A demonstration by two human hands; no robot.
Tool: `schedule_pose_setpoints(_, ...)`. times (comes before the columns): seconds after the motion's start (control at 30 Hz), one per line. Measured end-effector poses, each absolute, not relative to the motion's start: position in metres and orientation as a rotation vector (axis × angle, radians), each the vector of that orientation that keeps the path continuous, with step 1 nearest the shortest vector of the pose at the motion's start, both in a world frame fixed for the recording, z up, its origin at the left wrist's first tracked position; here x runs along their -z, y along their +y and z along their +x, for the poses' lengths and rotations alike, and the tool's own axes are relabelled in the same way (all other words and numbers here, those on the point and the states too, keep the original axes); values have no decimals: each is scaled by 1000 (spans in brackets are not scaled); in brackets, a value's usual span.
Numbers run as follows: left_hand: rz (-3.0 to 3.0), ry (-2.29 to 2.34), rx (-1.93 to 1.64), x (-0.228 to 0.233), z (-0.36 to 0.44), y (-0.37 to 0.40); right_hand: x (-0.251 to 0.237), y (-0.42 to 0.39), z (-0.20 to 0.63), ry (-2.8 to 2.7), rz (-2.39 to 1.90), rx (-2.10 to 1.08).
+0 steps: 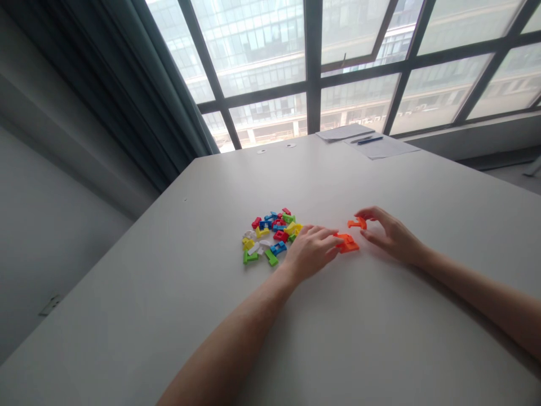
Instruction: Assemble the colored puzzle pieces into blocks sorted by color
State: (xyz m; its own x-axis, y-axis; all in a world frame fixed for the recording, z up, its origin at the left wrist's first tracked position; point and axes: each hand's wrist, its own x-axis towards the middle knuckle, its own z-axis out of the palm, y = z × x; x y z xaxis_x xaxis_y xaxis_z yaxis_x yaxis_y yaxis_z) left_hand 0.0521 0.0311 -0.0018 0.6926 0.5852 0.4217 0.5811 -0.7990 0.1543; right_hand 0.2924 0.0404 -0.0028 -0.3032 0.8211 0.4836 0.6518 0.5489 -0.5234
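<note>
My left hand [311,251] reaches over the white table with its fingers stretched out. Its fingertips touch a small group of orange plastic building pieces [349,244] that lie on the tabletop; the hand partly covers them. Just to the right, my right hand [386,235] pinches another orange building piece [358,223] between thumb and fingers, slightly beyond the group. Beside my left hand, on its far left side, spreads a loose pile of similar pieces in red, blue, yellow, green and white, among them a red piece [280,236] and a green piece [271,257].
The white table [203,225] extends to the window. Papers [391,148] with a dark blue pen [370,140] on them lie at its far right edge. Two small round discs [291,145] sit near the far edge. A dark curtain [127,84] hangs at the left.
</note>
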Motion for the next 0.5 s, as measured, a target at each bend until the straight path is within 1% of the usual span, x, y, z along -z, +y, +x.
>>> schedule_pose_setpoints(0.3,2677,1086,-832,7,58,39,5,42,291,-2064,-1187,-348)
schedule_pose_setpoints(0.5,2634,1191,-827,8,62,40,3,41,289,-2051,-1196,-362)
